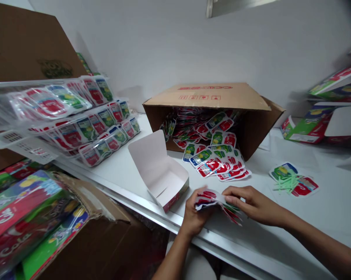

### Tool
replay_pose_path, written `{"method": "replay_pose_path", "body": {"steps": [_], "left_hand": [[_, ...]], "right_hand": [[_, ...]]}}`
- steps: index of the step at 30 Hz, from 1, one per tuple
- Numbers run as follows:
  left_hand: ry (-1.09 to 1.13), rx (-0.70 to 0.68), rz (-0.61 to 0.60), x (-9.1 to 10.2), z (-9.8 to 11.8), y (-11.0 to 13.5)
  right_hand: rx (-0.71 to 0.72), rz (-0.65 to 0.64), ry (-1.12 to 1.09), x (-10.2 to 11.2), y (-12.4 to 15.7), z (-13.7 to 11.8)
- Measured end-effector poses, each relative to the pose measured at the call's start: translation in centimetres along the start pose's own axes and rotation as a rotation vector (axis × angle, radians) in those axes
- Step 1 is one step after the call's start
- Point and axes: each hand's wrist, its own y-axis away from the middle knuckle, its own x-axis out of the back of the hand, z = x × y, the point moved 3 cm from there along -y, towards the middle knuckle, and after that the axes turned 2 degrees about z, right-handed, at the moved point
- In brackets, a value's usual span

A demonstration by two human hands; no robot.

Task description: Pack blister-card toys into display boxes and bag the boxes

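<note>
My left hand (194, 216) and my right hand (248, 202) are both closed on a small stack of printed cards (214, 200), red, green and blue, held just above the white table's front edge (251, 249). An open white carton (163, 175) with its lid up stands just left of my hands. Behind them, loose cards (219, 163) spill onto the table from a brown cardboard box lying on its side (213, 97).
Clear trays of packed cards (76, 116) are stacked at the left. A brown box of colourful cartons (32, 221) sits lower left. Two cards with green strips (293, 182) lie at the right, and folded colourful cartons (318, 120) pile up far right.
</note>
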Motion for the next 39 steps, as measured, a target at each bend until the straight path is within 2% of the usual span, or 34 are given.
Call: {"method": "replay_pose_path", "body": {"steps": [3, 5, 8, 10, 12, 14, 16, 18, 20, 22, 25, 28, 30, 33, 35, 37, 39], "left_hand": [[-0.016, -0.092, -0.023, 0.3, 0.6, -0.2], [0.052, -0.048, -0.046, 0.2, 0.4, -0.1], [0.095, 0.072, -0.065, 0.0, -0.2, 0.3], [0.058, 0.103, -0.049, 0.1, -0.5, 0.5], [0.019, 0.114, -0.029, 0.3, -0.6, 0.6], [0.001, 0.11, -0.009, 0.5, -0.6, 0.7], [0.009, 0.086, 0.0, 0.5, -0.5, 0.5], [-0.011, 0.014, 0.009, 0.5, -0.1, 0.3], [-0.072, -0.075, 0.046, 0.6, 0.3, 0.2], [-0.122, -0.121, 0.069, 0.6, 0.5, 0.1], [-0.042, -0.082, 0.039, 0.3, 0.3, 0.3], [0.126, 0.007, 0.034, 0.2, -0.1, 0.4], [0.151, 0.052, 0.004, 0.2, -0.2, 0.4], [0.054, -0.017, -0.055, 0.2, 0.0, 0.1], [0.029, -0.073, -0.066, 0.3, 0.2, 0.1], [0.049, -0.06, -0.073, 0.4, 0.2, 0.2], [0.056, -0.004, -0.089, 0.3, 0.0, 0.4]], "right_hand": [[-0.016, -0.047, -0.128, 0.2, -0.7, 1.3], [-0.019, -0.022, -0.125, 0.6, -2.3, 3.0], [0.072, 0.119, 0.233, 0.9, -6.0, 5.6], [0.142, 0.14, 0.451, 0.4, -8.6, 6.9], [0.168, 0.122, 0.508, -0.2, -10.4, 7.8], [0.177, 0.124, 0.486, -0.5, -11.0, 8.2], [0.182, 0.143, 0.473, -0.5, -10.1, 8.2], [0.16, 0.206, 0.401, -0.4, -8.0, 7.8], [0.095, 0.288, 0.199, -0.4, -5.3, 7.1], [0.018, 0.296, -0.074, -0.9, -2.7, 6.2], [-0.029, 0.125, -0.324, -2.0, 0.1, 5.1], [0.016, -0.037, -0.435, -2.0, 0.3, 5.3], [0.025, -0.002, -0.338, -1.2, -1.3, 6.4], [0.021, 0.218, 0.21, 0.0, -5.0, 8.4], [0.049, 0.276, 0.548, 0.0, -7.4, 9.4], [0.07, 0.252, 0.678, -0.4, -9.0, 10.1], [0.074, 0.252, 0.683, -0.7, -9.4, 10.4]]}}
